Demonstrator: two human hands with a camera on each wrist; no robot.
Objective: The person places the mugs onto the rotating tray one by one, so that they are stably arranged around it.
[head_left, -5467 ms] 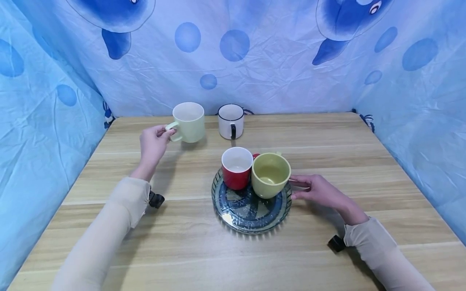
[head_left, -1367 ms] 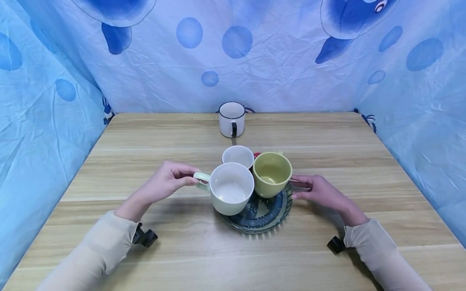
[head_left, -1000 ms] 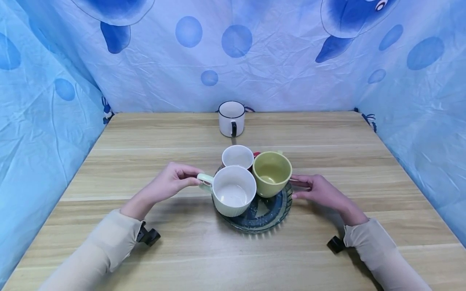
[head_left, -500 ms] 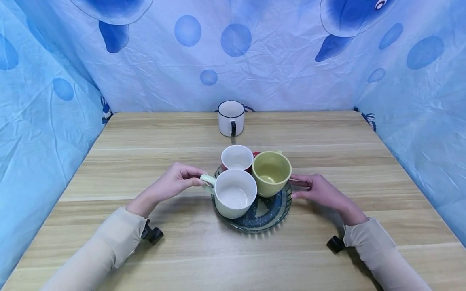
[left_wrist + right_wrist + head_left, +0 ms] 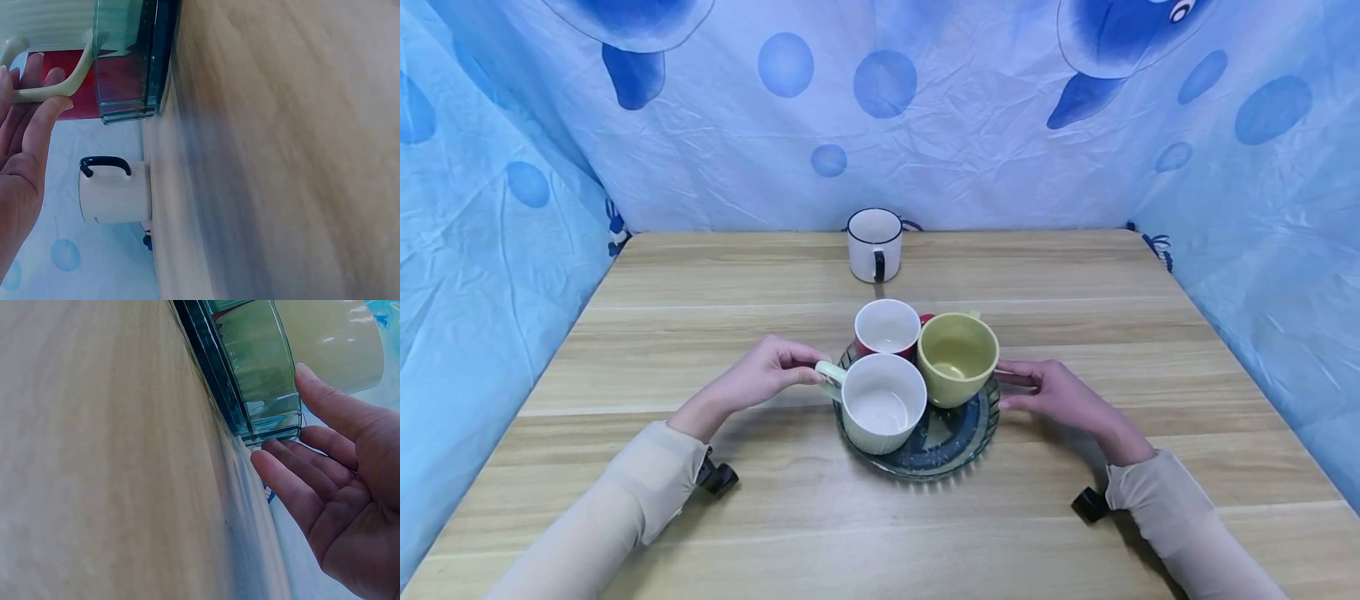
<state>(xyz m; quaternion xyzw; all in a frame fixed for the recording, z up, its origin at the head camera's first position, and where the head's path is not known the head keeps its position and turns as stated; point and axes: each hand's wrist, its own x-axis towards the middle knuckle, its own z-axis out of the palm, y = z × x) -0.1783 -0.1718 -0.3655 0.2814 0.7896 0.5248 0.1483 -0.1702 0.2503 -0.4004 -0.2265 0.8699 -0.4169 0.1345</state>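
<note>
My left hand (image 5: pixel 767 375) pinches the handle (image 5: pixel 69 90) of a pale green mug (image 5: pixel 865 437) between thumb and fingers. That mug stands upright at the front left of a round glass dish (image 5: pixel 928 467), inside its rim. Behind it is a red mug (image 5: pixel 891 325) with a white inside, partly hidden. To the right, also within the dish, stands a yellow-green mug (image 5: pixel 955 383). My right hand (image 5: pixel 1060 404) rests its loosely extended fingers at the dish's right side; in the right wrist view the thumb (image 5: pixel 325 394) lies right at the glass rim.
A white enamel mug (image 5: pixel 876 250) with a dark rim and black handle stands behind the dish, near the back edge of the wooden table (image 5: pixel 760 517). Blue patterned cloth (image 5: pixel 715 158) hangs behind and along both sides.
My left hand has brought the pale green mug from the back left of the table onto the dish, lately easing it slightly right and down. The right hand has stayed at the dish's side.
</note>
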